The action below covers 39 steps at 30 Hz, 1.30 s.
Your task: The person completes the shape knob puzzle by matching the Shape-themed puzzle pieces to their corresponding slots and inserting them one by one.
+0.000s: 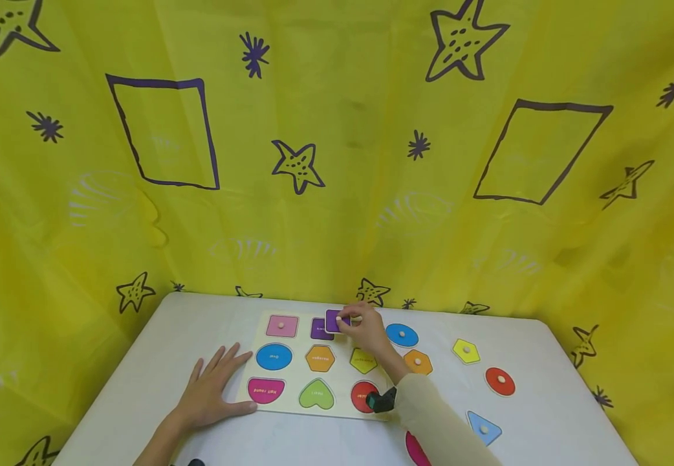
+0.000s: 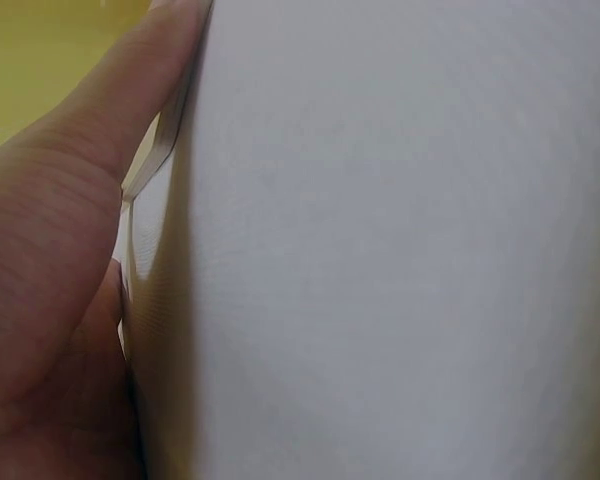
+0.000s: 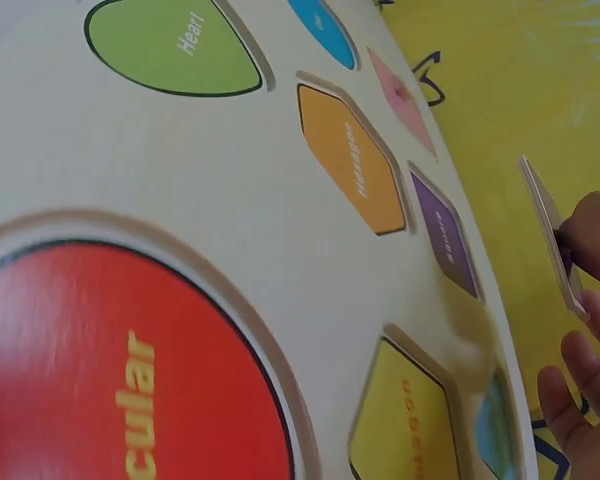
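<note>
In the head view my right hand point(image 1: 367, 330) pinches the knob of a purple square puzzle piece point(image 1: 332, 321). The piece overlaps the purple square recess point(image 1: 318, 330) of the shape puzzle board point(image 1: 296, 375); in the right wrist view the tilted piece point(image 3: 548, 235) hangs above the board, apart from it. My left hand point(image 1: 211, 391) rests with spread fingers at the board's left edge, the thumb at its near corner. A pink rectangle piece point(image 1: 290, 326) with a knob sits in the board's far left corner. The right forearm hides part of the board's right side.
Right of the board lie knobbed pieces: a blue oval point(image 1: 402, 334), an orange hexagon point(image 1: 424, 366), a yellow pentagon point(image 1: 466, 350), a red circle point(image 1: 500, 382) and a light blue triangle point(image 1: 484, 428). A magenta piece point(image 1: 415, 450) is partly under the right sleeve. A yellow curtain point(image 1: 337, 226) hangs behind the white table point(image 1: 197, 317).
</note>
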Each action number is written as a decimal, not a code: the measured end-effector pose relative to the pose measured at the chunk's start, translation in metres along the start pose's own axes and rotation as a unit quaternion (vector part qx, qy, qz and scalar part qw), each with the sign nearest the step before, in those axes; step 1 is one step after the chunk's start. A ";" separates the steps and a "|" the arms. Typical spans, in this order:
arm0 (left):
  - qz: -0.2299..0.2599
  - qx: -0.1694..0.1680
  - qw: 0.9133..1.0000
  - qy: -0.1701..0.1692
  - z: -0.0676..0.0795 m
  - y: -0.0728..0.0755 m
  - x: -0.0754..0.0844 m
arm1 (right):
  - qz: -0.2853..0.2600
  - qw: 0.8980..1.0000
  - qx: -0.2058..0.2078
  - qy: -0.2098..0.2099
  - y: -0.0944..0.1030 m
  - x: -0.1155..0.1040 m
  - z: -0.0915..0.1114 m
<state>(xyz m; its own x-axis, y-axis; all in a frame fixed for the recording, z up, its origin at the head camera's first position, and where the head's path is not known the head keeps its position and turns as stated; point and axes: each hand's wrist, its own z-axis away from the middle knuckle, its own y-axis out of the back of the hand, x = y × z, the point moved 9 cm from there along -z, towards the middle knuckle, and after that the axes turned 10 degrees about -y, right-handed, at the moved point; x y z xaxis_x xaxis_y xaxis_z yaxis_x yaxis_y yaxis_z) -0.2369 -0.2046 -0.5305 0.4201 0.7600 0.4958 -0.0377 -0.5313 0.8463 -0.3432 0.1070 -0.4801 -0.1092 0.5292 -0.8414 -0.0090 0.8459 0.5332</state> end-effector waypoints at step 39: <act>-0.011 -0.003 1.000 0.003 -0.001 0.001 0.000 | 0.089 0.995 0.025 -0.024 -0.048 0.011 -0.012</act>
<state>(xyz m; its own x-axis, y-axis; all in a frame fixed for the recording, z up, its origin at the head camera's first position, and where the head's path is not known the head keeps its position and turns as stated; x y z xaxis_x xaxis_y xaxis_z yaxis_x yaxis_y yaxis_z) -0.2376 -0.2043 -0.5296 0.4150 0.7738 0.4785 -0.0343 -0.5122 0.8582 -0.3558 0.0712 -0.5142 -0.0561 0.6722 -0.7383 0.0548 0.7404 0.6699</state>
